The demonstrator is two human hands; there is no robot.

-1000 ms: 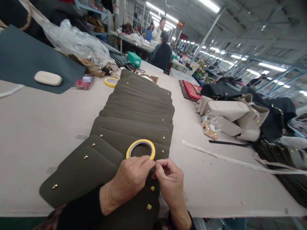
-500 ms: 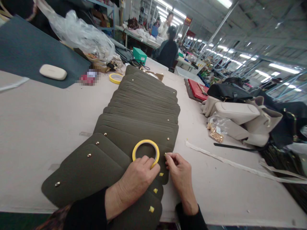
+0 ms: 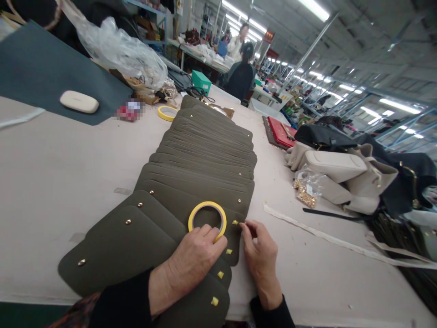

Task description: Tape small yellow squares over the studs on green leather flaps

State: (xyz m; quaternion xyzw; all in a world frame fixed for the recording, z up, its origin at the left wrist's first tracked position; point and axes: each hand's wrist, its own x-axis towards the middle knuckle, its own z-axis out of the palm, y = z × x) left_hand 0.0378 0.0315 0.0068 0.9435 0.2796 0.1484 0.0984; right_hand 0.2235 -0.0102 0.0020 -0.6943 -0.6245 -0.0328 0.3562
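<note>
My left hand (image 3: 201,253) is closed on the lower rim of a roll of yellow tape (image 3: 224,214), resting over a fanned stack of dark olive panels (image 3: 160,175). Metal studs (image 3: 128,222) show near the panels' left and right edges. Small yellow tape pieces (image 3: 220,275) lie along the right side of the nearer panels. At the panels' right edge, my right hand (image 3: 261,248) has thumb and forefinger pinched together. Its fingertips are right beside another tape piece (image 3: 235,222); whatever is between them is too small to make out.
Beige bags (image 3: 336,164) and a plastic pouch of gold-coloured hardware (image 3: 306,193) sit at right. A white strip (image 3: 307,230) crosses the table (image 3: 78,177). Back left are a second tape roll (image 3: 167,113) and a cream case (image 3: 79,101). People work farther off.
My right hand has drawn slightly right, away from the panel. The tape piece by its fingertips now shows more fully on the panel. My left hand still holds the roll in place.
</note>
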